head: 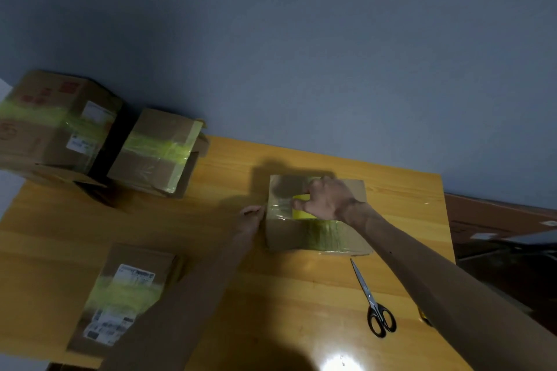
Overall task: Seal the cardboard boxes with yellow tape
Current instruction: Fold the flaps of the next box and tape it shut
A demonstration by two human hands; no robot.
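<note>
Box [304,238] mid-desk [211,220] lies flat, its wrinkled, glossy yellowish tape band [330,235] running left to right across the top, where my right hand [327,200] curls over the yellow tape roll [301,211], hiding most of it, while my left hand [251,221] meets the box's left edge, its grip too dim to tell.
</note>
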